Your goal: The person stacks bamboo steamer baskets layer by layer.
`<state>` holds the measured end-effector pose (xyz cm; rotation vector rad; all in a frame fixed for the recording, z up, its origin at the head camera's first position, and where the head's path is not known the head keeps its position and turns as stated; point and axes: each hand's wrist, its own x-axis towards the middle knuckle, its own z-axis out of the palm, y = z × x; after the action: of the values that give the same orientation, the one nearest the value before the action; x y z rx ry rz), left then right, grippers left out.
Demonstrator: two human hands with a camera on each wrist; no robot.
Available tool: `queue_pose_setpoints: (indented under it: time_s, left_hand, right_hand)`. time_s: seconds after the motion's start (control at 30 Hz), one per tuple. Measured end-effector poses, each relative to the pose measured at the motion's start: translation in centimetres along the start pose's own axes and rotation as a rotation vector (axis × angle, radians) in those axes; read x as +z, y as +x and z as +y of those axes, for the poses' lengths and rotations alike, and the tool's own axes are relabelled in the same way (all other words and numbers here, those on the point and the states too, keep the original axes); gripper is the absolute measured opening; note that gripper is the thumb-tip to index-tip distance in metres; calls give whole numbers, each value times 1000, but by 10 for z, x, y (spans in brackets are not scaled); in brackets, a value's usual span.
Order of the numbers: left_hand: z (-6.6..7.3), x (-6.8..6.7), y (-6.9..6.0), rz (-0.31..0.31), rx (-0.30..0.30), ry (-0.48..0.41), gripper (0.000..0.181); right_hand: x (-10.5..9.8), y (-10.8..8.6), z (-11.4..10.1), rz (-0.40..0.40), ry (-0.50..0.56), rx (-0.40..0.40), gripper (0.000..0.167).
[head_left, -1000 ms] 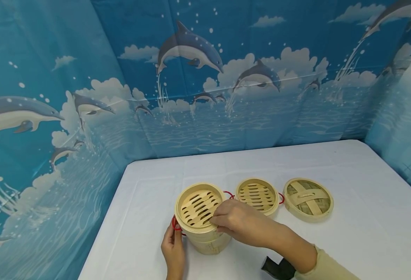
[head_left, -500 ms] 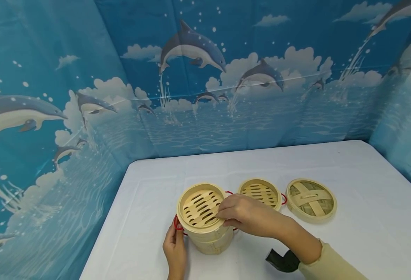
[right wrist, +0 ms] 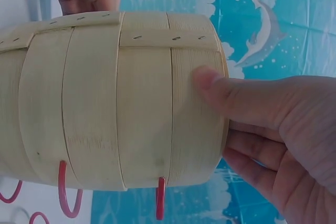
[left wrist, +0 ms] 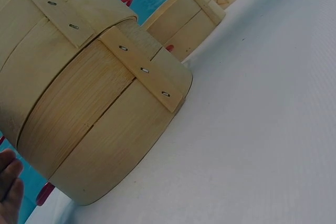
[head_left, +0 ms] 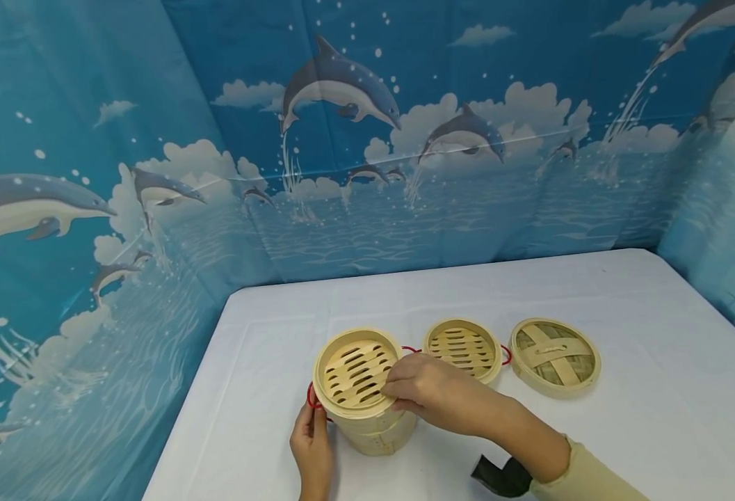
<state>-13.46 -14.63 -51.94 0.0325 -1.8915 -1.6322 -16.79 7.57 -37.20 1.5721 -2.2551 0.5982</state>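
From my remote station I see, furthest left among the things on the white tablecloth (head_left: pixel 267 341), the left hand (head_left: pixel 313 452) against the near left side of a stack of bamboo steamer tiers (head_left: pixel 375 440). I cannot tell whether its fingers grip the wall, or the red loop handle (head_left: pixel 310 396) beside them, or only rest there. The stack stands upright, its slatted base (head_left: pixel 357 372) facing up inside the top tier's rim.

At the stack's right side, the right hand (head_left: pixel 436 393) pinches that rim; my right-wrist view shows the thumb flat on the outer wall, just under the edge. Behind this hand sits a single steamer tier (head_left: pixel 461 348), slats up, partly covered by the knuckles. A black object (head_left: pixel 501 479) I can't identify lies partly hidden by the right forearm. Furthest right, just beside the single tier, rests a woven bamboo lid (head_left: pixel 555 356) with crossed strips on top.
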Motion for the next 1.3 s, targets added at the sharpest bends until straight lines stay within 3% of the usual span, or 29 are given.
queue_pose_setpoints:
  time_s: [0.2, 0.5, 1.07, 1.2, 1.3]
  left_hand:
    - [4, -1, -1, -2, -27, -19, 29]
    - [4, -1, 0, 7, -12, -8, 27]
    - [5, 1, 0, 13, -51, -3, 29]
    - [4, 0, 1, 5, -26, 1, 32]
    - [5, 0, 1, 7, 31, 17, 35]
  right_hand:
    - [1, 1, -5, -3, -32, 16, 20]
    - [5, 2, -10, 34, -81, 4, 18]
    - [5, 3, -12, 41, -99, 2, 18]
    - [6, 3, -13, 45, -93, 6, 18]
    - [6, 2, -13, 47, -81, 10, 18]
